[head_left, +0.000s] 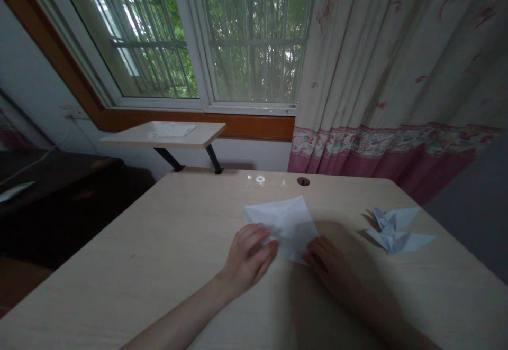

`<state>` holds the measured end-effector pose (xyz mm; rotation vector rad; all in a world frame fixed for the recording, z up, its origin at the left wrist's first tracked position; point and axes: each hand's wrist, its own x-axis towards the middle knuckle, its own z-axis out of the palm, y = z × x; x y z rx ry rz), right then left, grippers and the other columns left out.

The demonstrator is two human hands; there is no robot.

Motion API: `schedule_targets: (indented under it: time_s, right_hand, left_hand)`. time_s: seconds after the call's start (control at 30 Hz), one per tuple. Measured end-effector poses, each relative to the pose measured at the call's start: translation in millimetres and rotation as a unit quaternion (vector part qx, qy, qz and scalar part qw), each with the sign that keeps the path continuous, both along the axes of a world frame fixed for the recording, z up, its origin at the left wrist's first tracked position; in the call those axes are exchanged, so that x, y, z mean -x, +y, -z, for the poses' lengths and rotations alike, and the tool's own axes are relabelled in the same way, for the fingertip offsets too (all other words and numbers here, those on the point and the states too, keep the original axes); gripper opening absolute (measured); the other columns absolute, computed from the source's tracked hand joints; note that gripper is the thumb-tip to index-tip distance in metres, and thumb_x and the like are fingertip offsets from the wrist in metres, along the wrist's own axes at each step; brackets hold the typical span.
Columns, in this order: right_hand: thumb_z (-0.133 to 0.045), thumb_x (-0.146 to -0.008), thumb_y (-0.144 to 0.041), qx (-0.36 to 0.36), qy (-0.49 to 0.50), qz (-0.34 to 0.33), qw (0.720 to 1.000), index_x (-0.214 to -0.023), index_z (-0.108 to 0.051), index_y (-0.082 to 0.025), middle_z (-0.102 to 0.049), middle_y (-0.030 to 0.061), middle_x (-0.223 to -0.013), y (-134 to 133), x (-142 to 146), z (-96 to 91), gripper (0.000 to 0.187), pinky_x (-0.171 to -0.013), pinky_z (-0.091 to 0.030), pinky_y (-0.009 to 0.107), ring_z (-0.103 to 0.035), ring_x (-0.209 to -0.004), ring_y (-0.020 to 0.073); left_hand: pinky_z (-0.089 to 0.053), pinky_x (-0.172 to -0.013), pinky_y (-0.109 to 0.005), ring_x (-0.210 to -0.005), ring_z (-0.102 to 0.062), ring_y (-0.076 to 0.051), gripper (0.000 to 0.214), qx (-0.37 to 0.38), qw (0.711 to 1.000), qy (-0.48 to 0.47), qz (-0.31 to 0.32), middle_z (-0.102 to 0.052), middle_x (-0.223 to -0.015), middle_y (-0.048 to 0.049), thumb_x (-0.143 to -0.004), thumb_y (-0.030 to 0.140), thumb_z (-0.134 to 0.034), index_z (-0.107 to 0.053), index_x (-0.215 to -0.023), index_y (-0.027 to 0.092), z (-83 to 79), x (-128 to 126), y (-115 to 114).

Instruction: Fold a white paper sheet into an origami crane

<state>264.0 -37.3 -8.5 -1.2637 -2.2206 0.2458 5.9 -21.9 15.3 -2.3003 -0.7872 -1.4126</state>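
Observation:
A white sheet of paper lies flat on the light wooden table, turned like a diamond. My left hand rests on its near left edge, fingers curled and pressing the paper down. My right hand lies at the sheet's near right corner with its fingertips on the paper's edge. Neither hand lifts the sheet off the table.
Two folded white paper birds sit on the table to the right. A cable hole is at the table's far edge. Behind are a small raised shelf, a barred window and a patterned curtain. A dark cabinet stands left.

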Motion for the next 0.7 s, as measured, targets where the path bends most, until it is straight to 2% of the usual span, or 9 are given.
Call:
schedule_targets:
  time_s: [0.1,0.33,0.7]
  right_hand:
    - [-0.043,-0.1,-0.018,0.012,0.026,-0.006,1.0,-0.09,-0.059,-0.023,-0.067,0.0046,-0.089,-0.8,1.1,-2.5,0.019,-0.078,-0.054,0.036,-0.065,-0.084,0.0212]
    - [-0.047,-0.099,-0.023,0.034,0.088,0.015,0.995,-0.099,-0.058,-0.025,-0.068,0.0057,-0.098,-0.4,2.2,-2.1,0.011,-0.081,-0.056,0.039,-0.068,-0.092,0.0225]
    - [-0.045,-0.097,-0.019,0.033,0.063,0.015,0.997,-0.108,-0.062,-0.022,-0.07,0.0091,-0.107,1.1,0.2,3.8,0.02,-0.09,-0.056,0.041,-0.068,-0.1,0.0234]
  left_hand:
    - [-0.05,-0.101,-0.038,-0.113,-0.055,-0.021,0.012,-0.013,0.999,0.042,0.004,-0.061,-0.114,-0.005,-0.096,0.018,-0.062,-0.065,-0.106,0.026,-0.5,-1.9,0.6]
    - [-0.041,-0.11,-0.044,-0.124,-0.047,-0.024,0.02,0.035,0.995,0.089,-0.017,-0.057,-0.132,-0.0051,-0.095,0.015,-0.063,-0.068,-0.109,0.029,6.5,-0.3,4.8]
    - [-0.025,-0.117,-0.051,-0.133,-0.039,-0.027,0.02,0.077,0.989,0.125,-0.035,-0.05,-0.142,-0.0074,-0.098,0.02,-0.059,-0.068,-0.113,0.029,13.6,-2.5,7.2]
